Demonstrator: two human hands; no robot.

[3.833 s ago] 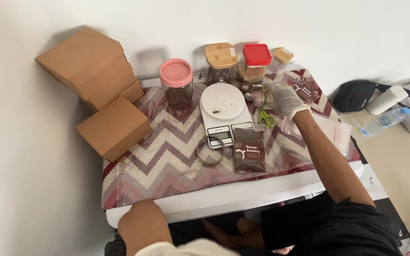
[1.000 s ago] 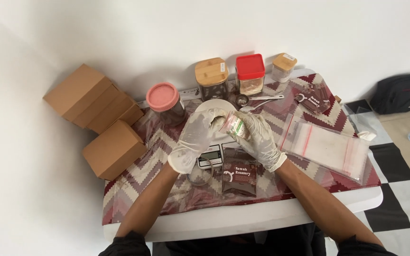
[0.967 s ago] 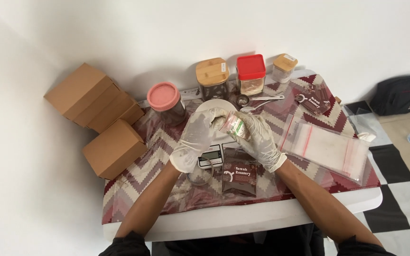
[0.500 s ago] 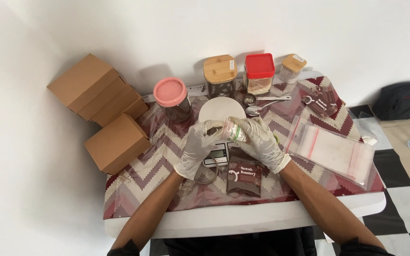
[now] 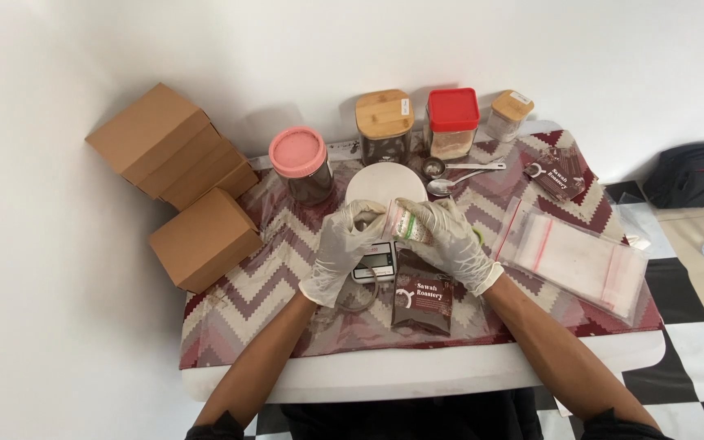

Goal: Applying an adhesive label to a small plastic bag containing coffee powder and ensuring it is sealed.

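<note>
Both my hands wear white gloves and meet over the middle of the table. My right hand (image 5: 454, 243) grips a small clear jar (image 5: 407, 222) with a green and pink label, tipped on its side. My left hand (image 5: 342, 248) is closed around the jar's open end or lid. Under the hands lie a small digital scale (image 5: 378, 262) with a round white pan (image 5: 385, 184) and a dark brown pouch (image 5: 424, 301). A loose round lid (image 5: 358, 297) lies by my left wrist.
At the back stand a pink-lidded jar (image 5: 301, 163), a wooden-lidded jar (image 5: 384, 124), a red-lidded container (image 5: 452, 121) and a small jar (image 5: 508, 114). Two spoons (image 5: 458, 176) lie nearby. Clear zip bags (image 5: 582, 261) are right, cardboard boxes (image 5: 174, 179) left, on a zigzag cloth (image 5: 246, 297).
The right hand reached to the back, then both hands came together on the small jar. In the last second the hands barely moved; the view shifted slightly.
</note>
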